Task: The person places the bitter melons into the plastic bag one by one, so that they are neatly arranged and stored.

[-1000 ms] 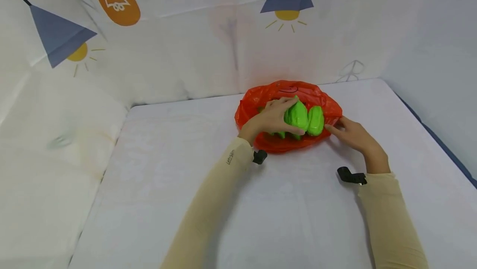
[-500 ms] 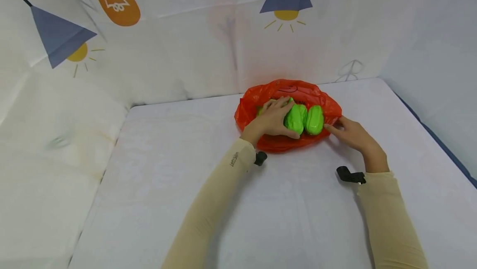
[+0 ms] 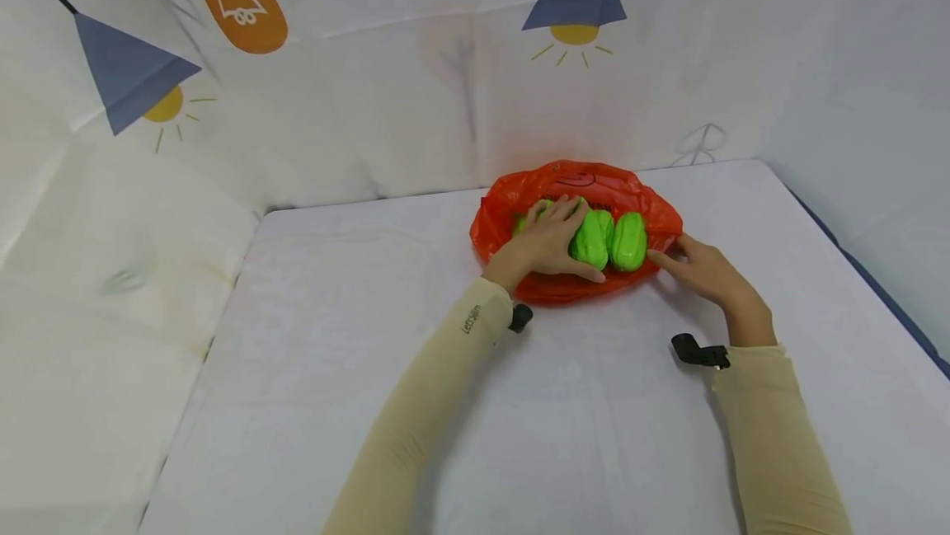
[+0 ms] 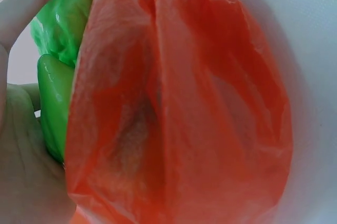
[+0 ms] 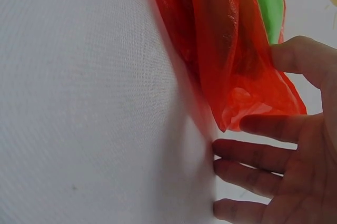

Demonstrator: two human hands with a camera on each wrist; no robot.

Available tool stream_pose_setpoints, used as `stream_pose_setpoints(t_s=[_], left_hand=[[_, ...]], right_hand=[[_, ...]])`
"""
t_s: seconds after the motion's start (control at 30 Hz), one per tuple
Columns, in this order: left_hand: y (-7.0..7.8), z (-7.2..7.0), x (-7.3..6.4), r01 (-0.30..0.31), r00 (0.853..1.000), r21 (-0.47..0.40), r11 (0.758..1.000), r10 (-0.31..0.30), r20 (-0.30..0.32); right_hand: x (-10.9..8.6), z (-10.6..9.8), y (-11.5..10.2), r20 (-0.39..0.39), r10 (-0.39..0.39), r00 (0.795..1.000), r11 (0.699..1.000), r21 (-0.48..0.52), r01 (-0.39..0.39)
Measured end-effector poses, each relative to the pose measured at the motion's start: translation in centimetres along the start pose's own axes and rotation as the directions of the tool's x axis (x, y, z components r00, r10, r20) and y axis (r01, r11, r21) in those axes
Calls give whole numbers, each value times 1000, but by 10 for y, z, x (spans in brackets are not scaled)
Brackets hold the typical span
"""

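Observation:
A red plastic bag [image 3: 519, 189] lies on its base at the back of the table, its mouth wide. Inside sit several shiny green peppers [image 3: 628, 241], lobed and close together. My left hand [image 3: 545, 246] rests over the peppers on the left side with its fingers spread, hiding some of them. In the left wrist view, a wrinkled green pepper [image 4: 66, 21] shows beside the thumb and palm. My right hand [image 3: 705, 271] pinches the bag's right rim between thumb and index finger. Its other fingers extend below the rim, as the right wrist view shows.
White cloth covers the table [image 3: 356, 337]. Behind it hangs a printed white cloth wall [image 3: 356, 106], close to the bag's back. Another pale cloth wall [image 3: 868, 106] stands on the right. A small black camera [image 3: 698, 351] sits at the right wrist.
My left hand has lowered a pepper it held upright among the others, and its fingers have spread over the peppers on the left. My right hand stays at the bag's rim.

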State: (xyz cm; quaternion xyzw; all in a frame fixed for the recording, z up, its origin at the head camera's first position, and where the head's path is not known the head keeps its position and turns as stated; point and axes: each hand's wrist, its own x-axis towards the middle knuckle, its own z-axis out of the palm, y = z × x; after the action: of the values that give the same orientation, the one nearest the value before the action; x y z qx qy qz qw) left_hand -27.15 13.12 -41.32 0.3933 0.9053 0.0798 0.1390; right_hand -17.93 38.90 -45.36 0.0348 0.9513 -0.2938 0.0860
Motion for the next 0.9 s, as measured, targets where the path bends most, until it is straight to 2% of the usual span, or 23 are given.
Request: stream_pose_setpoints(t_s=[0.27, 0.53, 0.9], left_hand=[[1, 8, 6, -19, 999, -1, 1000, 19, -42], [8, 15, 14, -25, 999, 36, 999, 26, -31], [8, 16, 10, -24, 997, -4, 1000, 23, -79]], right_hand=[[0, 0, 6, 7, 12, 1000, 1000, 14, -12], [-5, 0, 16, 20, 41, 999, 999, 11, -41], [-5, 3, 23, 14, 46, 999, 999, 18, -46]])
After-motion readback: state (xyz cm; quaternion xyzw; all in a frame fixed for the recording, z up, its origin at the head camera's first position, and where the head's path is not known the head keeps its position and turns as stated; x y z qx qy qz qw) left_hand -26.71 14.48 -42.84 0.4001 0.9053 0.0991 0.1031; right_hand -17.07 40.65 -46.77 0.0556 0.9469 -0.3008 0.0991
